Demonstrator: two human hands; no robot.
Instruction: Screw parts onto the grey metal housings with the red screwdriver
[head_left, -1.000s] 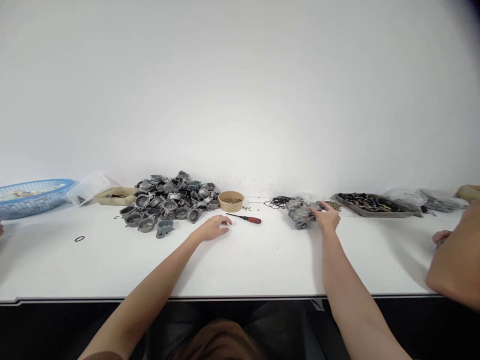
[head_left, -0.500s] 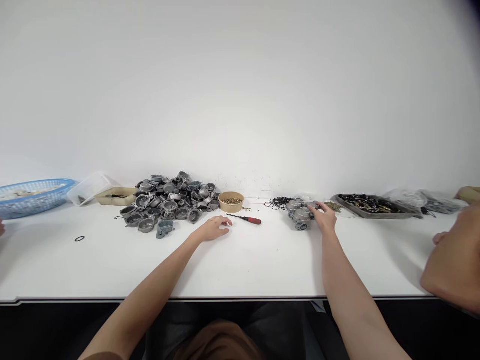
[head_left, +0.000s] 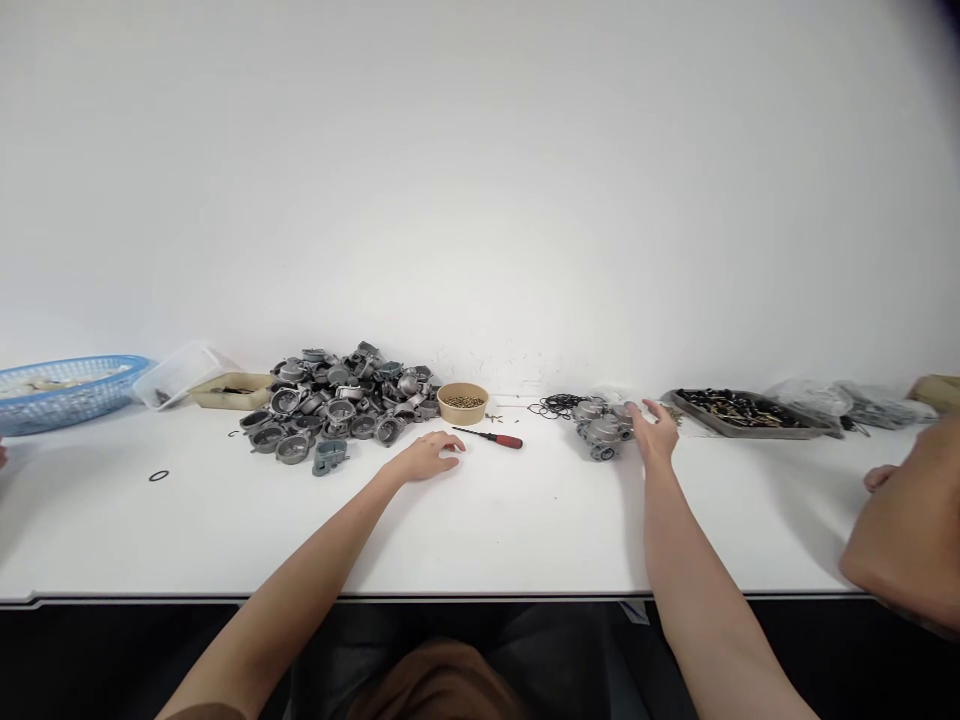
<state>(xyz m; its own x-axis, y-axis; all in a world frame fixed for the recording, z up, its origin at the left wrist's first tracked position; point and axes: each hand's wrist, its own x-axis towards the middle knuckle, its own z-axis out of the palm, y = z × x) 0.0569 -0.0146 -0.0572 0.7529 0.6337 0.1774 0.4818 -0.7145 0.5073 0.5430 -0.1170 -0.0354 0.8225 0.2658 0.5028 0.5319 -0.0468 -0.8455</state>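
My left hand (head_left: 427,457) rests on the white table, holding nothing, its fingers loosely bent and apart. Just beyond its fingertips lies a screwdriver (head_left: 504,439) with a red and black handle. My right hand (head_left: 657,432) is open, thumb and fingers spread, right beside a small group of grey metal carburetors (head_left: 602,432). Whether a fingertip still touches the rearmost one is hard to tell. Left of my left hand is a heap of grey cast-metal bowls (head_left: 341,410), one bowl (head_left: 330,457) standing at its front edge.
A tan tub (head_left: 463,404) holds small brass parts. Black rubber rings (head_left: 561,405) lie behind the carburetors; one ring (head_left: 159,476) lies far left. A grey tray (head_left: 750,425) of dark parts, plastic bags (head_left: 855,402), and a blue basket (head_left: 75,405) line the wall. Another person's arm (head_left: 911,520) is at right.
My right hand has let go of the carburetor it was placing with the others, its fingers spreading and moving slightly right. My left hand has stayed put.
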